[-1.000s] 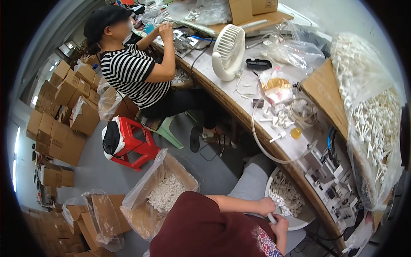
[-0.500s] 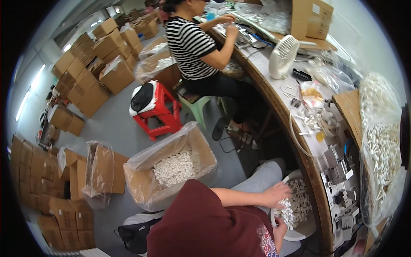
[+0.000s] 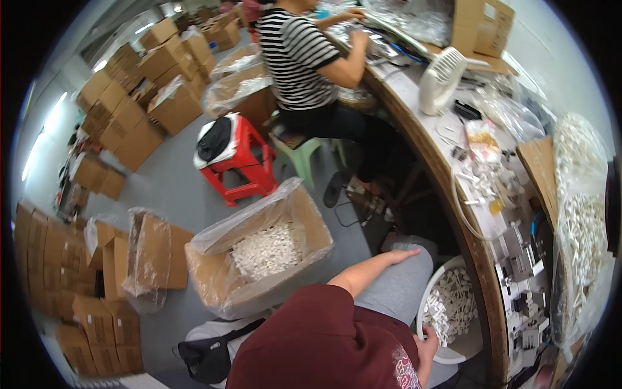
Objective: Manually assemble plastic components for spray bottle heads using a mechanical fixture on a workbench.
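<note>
My left hand (image 3: 402,255) lies flat on my grey-trousered knee, fingers stretched out and nothing in them. At the near side of a white bucket (image 3: 451,355), my right hand (image 3: 427,341) grips the rim. Many small white plastic parts (image 3: 455,298) fill the inside of the bucket, which stands beside my leg, against the workbench. The undersides of the right fingers are partly hidden by the rim.
A lined carton (image 3: 259,292) of white parts sits to my left. The workbench (image 3: 447,155) curves along the right with metal fixtures (image 3: 518,259), a fan (image 3: 442,81) and a bag of parts (image 3: 580,227). Beyond, a person in stripes (image 3: 301,61) works near a red stool (image 3: 236,159).
My left hand has left the white parts in the bucket and moved up and left onto my knee. My right hand stays at the rim. The view has shifted slightly.
</note>
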`<state>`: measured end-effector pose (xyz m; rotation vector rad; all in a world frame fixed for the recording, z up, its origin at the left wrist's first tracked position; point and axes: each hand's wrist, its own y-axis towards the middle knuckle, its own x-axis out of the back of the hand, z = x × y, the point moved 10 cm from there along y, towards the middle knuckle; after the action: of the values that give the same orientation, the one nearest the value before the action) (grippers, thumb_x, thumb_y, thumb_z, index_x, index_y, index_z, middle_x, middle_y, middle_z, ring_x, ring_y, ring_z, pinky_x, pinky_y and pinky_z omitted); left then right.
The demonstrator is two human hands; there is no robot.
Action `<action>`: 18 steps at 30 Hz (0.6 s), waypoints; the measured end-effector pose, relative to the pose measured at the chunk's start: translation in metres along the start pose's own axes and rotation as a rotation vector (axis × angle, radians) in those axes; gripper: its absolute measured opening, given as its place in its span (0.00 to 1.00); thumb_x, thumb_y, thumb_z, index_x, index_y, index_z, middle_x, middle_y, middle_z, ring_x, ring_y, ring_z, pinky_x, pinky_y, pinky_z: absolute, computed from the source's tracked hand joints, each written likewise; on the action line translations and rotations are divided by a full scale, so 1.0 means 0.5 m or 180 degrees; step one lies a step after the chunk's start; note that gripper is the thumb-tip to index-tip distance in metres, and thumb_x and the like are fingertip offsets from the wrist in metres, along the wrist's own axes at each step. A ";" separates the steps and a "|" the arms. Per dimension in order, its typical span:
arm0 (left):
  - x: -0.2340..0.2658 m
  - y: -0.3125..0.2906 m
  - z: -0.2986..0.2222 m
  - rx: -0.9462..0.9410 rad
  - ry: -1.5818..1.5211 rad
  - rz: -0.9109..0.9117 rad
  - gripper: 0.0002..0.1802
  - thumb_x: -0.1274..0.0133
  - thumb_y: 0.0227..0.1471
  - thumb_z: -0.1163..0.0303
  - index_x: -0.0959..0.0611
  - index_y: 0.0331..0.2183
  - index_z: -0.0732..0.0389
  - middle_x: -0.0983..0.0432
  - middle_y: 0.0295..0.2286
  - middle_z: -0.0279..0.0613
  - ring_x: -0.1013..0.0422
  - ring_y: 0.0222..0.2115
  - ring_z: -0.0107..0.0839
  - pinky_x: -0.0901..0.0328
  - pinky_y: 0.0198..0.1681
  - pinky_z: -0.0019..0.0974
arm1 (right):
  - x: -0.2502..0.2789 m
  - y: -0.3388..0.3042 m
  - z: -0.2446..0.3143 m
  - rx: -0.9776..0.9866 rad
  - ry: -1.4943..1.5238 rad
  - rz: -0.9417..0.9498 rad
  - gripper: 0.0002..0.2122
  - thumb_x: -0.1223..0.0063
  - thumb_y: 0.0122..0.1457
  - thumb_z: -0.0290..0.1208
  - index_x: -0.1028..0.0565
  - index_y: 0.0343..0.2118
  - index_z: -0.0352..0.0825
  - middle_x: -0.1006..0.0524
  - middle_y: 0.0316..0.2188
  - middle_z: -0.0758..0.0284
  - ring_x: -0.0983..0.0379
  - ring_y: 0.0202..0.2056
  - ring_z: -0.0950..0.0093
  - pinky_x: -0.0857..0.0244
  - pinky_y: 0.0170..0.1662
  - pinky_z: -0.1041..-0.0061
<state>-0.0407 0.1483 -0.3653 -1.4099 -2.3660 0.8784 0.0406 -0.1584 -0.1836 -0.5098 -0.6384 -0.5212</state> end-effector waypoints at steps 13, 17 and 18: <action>-0.081 -0.028 -0.104 0.0495 -0.1899 0.0677 0.40 0.51 0.55 0.35 0.24 0.55 0.59 0.26 0.51 0.42 0.28 0.48 0.37 0.35 0.54 0.40 | 0.019 -0.013 0.033 -0.0111 -0.0342 -0.0214 0.18 0.37 0.40 0.30 0.20 0.39 0.36 0.22 0.37 0.60 0.26 0.42 0.58 0.32 0.48 0.64; -0.054 0.046 -0.019 0.0430 -0.1924 0.0457 0.38 0.53 0.57 0.37 0.24 0.54 0.60 0.25 0.49 0.44 0.27 0.48 0.37 0.35 0.54 0.41 | 0.015 -0.014 0.030 -0.0120 -0.0313 -0.0167 0.18 0.37 0.40 0.31 0.20 0.39 0.37 0.22 0.37 0.61 0.27 0.43 0.58 0.33 0.49 0.63; -0.040 0.065 -0.002 0.0415 -0.1939 0.0389 0.37 0.53 0.57 0.38 0.24 0.54 0.60 0.24 0.48 0.44 0.27 0.48 0.37 0.35 0.54 0.41 | 0.013 -0.013 0.031 -0.0157 -0.0301 -0.0141 0.18 0.37 0.40 0.31 0.20 0.39 0.37 0.22 0.37 0.61 0.27 0.43 0.58 0.33 0.49 0.63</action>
<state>-0.0073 0.1428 -0.3824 -1.3888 -2.5751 1.6622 0.0348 -0.1561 -0.1666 -0.5705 -0.7299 -0.5582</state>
